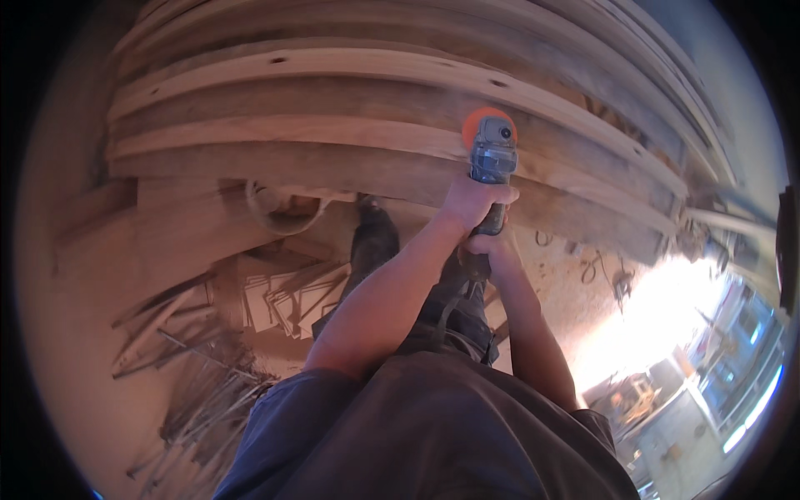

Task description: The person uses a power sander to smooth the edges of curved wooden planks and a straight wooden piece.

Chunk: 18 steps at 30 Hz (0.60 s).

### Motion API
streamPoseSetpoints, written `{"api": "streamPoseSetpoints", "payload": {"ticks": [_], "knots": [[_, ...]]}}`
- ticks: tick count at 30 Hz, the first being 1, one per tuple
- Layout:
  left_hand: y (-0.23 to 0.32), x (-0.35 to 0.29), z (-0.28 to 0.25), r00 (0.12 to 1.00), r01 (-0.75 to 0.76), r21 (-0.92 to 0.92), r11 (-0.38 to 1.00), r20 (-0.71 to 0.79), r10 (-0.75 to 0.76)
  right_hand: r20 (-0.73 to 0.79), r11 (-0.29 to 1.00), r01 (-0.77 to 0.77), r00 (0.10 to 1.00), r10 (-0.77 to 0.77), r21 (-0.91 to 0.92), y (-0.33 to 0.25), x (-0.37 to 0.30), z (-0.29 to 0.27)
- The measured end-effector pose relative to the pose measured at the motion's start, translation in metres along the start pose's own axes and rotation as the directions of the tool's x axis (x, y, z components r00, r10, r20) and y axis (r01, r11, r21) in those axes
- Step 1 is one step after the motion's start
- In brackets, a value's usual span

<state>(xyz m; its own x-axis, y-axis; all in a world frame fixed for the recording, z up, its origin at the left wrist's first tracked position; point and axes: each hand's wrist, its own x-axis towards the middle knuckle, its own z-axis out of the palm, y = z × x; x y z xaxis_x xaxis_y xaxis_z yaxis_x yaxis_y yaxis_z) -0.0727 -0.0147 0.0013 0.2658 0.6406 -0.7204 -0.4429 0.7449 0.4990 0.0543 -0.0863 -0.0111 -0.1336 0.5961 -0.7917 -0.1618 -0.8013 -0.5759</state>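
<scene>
An angle grinder (493, 158) with an orange disc (477, 127) is held out in front of me, its head over a long wooden beam (350, 132). My left hand (473, 202) is wrapped around the grey body just behind the head. Closer to me, my right hand (493, 243) is closed on the rear end of the grinder. The disc lies at the beam's face; whether it touches the wood is hidden by the grinder head. Other long beams (333, 60) lie side by side beyond and nearer to me, some with dark knots.
Below the beams at left sits a round bucket-like container (287, 218). Thin flat boards (292, 296) are piled near my leg, with a heap of thin sticks (204, 400) further left. Cords (596, 268) lie on the dusty floor at right, near bright light.
</scene>
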Motion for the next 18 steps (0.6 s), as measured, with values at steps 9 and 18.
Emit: {"api": "streamPoseSetpoints", "payload": {"ticks": [9,18], "knots": [[0.092,-0.088,-0.238,0.977,-0.149,-0.165,0.975,-0.174,0.12,0.251,0.905,-0.028,0.957,0.148,-0.424,0.009,0.049,0.249],[0.14,-0.136,-0.339,0.914,-0.323,-0.362,0.875,-0.361,0.188,0.412,0.886,0.04,0.894,0.175,-0.462,0.022,0.079,0.384]]}}
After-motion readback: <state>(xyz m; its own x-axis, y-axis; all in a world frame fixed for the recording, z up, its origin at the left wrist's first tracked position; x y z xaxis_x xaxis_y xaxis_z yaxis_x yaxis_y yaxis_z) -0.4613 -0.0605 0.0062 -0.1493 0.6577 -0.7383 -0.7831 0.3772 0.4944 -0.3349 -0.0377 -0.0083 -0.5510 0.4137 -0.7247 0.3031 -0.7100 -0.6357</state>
